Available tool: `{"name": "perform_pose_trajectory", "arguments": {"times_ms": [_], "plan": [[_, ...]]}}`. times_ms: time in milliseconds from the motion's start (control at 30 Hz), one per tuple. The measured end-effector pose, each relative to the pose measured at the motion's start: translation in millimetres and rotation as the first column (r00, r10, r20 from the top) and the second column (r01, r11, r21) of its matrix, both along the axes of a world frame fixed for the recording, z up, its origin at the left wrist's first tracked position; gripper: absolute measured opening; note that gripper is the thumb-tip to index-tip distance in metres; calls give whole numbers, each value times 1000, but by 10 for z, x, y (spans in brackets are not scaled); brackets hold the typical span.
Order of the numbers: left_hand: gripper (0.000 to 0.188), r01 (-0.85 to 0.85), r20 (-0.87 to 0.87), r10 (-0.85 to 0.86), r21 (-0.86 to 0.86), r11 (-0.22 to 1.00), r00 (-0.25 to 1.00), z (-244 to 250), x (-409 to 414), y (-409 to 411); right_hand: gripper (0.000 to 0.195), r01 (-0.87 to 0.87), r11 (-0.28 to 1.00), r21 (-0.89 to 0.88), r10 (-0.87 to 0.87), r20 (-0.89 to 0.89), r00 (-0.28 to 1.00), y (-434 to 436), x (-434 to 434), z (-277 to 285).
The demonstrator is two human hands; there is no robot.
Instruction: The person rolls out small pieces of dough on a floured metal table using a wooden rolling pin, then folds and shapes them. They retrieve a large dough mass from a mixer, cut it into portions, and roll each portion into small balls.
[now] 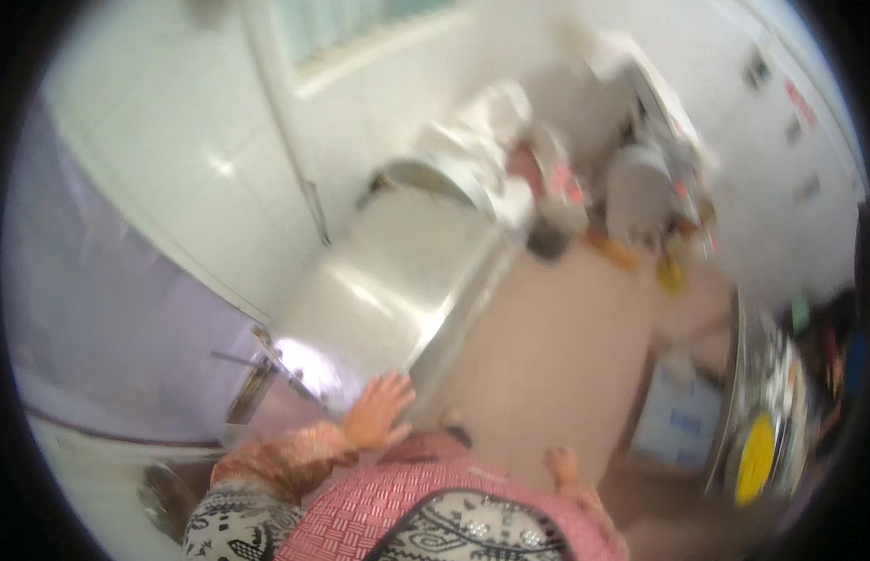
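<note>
My left hand (382, 412) is held out with its fingers spread and holds nothing. It is over the near end of a shiny steel worktable (379, 294); whether it touches the metal I cannot tell. My right hand (562, 464) hangs low by my side above the brown floor (547, 350), blurred, with its fingers partly curled. I see nothing in it, but its grip is unclear. A pink patterned apron (364, 498) covers my front, over a black-and-white patterned garment.
At the table's far end is a round metal pan or tray (442, 179), blurred. White sacks (498, 112) are heaped behind it. A grey rounded container (638, 189) stands further right. On the right are a white box with blue print (680, 414) and a yellow round thing (756, 459).
</note>
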State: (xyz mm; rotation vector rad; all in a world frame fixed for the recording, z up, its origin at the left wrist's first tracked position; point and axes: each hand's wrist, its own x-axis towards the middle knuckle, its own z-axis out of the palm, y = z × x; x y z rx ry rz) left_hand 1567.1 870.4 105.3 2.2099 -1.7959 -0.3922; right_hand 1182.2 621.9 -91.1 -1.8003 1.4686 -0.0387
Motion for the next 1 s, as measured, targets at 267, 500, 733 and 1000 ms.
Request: {"name": "perform_pose_trajectory", "arguments": {"times_ms": [267, 500, 733, 1000], "plan": [[51, -617, -74, 622, -263, 742, 779, 202, 5, -248, 28, -378, 808, -452, 585, 539, 606, -1719, 4193, 2744], [49, -961, -2, 995, -259, 94, 98, -243, 26, -375, 37, -533, 516, -671, 753, 651, -91, -712, 7331, 4971], [53, -899, 42, 928, -268, -346, -370, -249, 373, -1227, 58, -260, 520, -814, 833, 550, -56, 19, 9488, 6293], [47, -841, 40, 902, -380, -385, -431, -267, 394, -1301, 35, -266, 572, -776, 727, 629, -273, 120, 10260, 6411]]}}
